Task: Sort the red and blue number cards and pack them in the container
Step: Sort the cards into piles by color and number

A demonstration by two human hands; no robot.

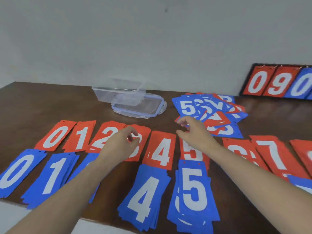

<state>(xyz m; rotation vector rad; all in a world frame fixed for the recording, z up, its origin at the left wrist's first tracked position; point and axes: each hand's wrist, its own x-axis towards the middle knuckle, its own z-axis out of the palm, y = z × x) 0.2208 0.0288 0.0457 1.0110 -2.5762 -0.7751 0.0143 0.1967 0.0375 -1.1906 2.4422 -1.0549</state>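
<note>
Dark wood desk (42,102), cards laid out in two rows. Back row is red: red 0 (54,135), red 1 (81,136), red 2 (104,134), then a red 3 (138,149) half hidden by the left hand (121,146). Front row is blue stacks: blue 0 (16,171), blue 1 (54,176), a third blue stack mostly covered by the left forearm, number unreadable

Left hand hovers over red 2/red 3, fingers curled, thumb and index close together, nothing visibly pinched, looks empty

Clear plastic container (118,92) sits at the back of the desk, centre-left, with its lid (140,107) lying just in front, blue seal rim. No cards visible inside

Middle: red 4 (160,149), blue 4 stack (145,200) in front of it. Red 5 (190,151) partly under the right wrist, blue 5 stack (194,191) in front

Right hand (194,130) is at the near edge of the unsorted pile (212,114), mixed red and blue cards fanned out. Fingers spread slightly, thumb apart; cannot tell if it has a card gripped, blurred

Right of that: red 6 (239,151), red 7 (273,154), another red card cut off at the frame edge, a blue stack corner below it. Flip scoreboard (276,81) leans on the wall at back right, showing 0, 9, 0
</note>
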